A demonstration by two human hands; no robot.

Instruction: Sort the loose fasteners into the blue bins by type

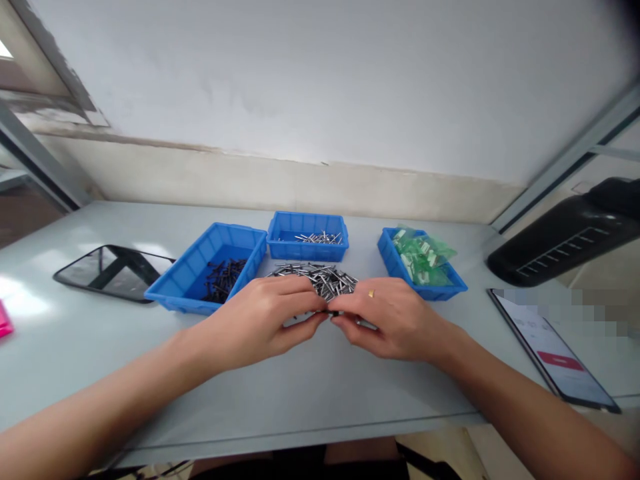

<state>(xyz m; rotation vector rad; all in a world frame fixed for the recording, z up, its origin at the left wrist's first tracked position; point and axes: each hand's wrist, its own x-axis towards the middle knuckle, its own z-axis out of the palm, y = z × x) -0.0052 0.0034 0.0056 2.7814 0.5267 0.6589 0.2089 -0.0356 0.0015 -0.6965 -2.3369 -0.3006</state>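
Note:
My left hand (273, 317) and my right hand (387, 319) meet at the middle of the grey table (310, 393), fingertips pinched together over a small metal piece I can hardly make out. Just behind them lies a loose pile of silver metal pins (320, 277). A ring shows on my right hand. A blue bin of dark screws (213, 267) stands to the left of the pile, and a blue bin with a few silver pins (307, 237) stands behind it.
A blue bin of green packets (423, 261) sits at the right. A dark phone (113, 272) lies at the left, a lit tablet (555, 353) at the right edge, and a black device (565, 237) behind it. A pink object (4, 320) lies far left.

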